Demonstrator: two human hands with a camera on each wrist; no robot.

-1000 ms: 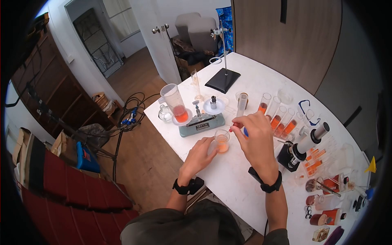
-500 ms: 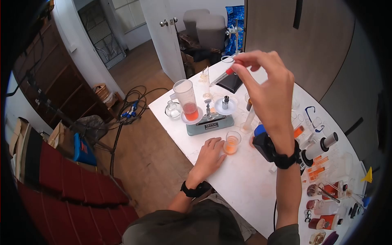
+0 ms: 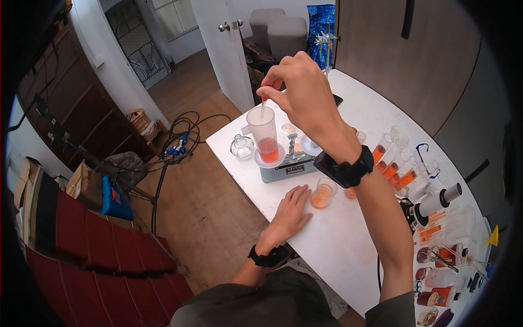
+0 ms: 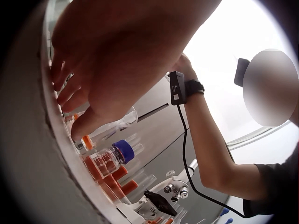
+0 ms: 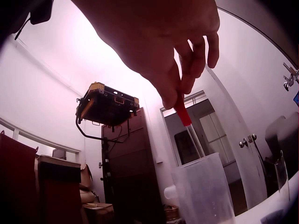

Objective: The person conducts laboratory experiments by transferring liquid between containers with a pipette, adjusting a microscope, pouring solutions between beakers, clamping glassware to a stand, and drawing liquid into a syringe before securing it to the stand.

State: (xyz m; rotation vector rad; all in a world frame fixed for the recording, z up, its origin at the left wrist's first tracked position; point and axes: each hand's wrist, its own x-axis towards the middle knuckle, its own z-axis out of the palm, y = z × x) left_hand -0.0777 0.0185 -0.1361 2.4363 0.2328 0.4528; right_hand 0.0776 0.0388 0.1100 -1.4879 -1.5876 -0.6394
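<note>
My right hand [image 3: 305,95] is raised over the far left of the table, finger and thumb pinching the red rubber bulb of a dropper [image 5: 183,114]. The dropper's glass tube points down into the mouth of a tall, clear plastic measuring jug [image 3: 262,128] with red liquid at its bottom. That jug stands on the left pan of a teal balance scale [image 3: 274,175]. My left hand [image 3: 289,212] rests palm down on the table, fingers spread loosely. Just beyond its fingertips is a small glass beaker [image 3: 320,200] of orange liquid.
A stoppered clear glass bottle [image 3: 242,147] stands left of the scale, near the table edge. Test tubes of orange liquid [image 3: 404,178], a microscope [image 3: 439,201] and several small jars crowd the right side. A blue-capped bottle [image 4: 124,151] stands among them.
My right hand has risen from the small beaker with the dropper and swung left, bringing its tube into the jug. My left hand has eased off the beaker onto the tabletop.
</note>
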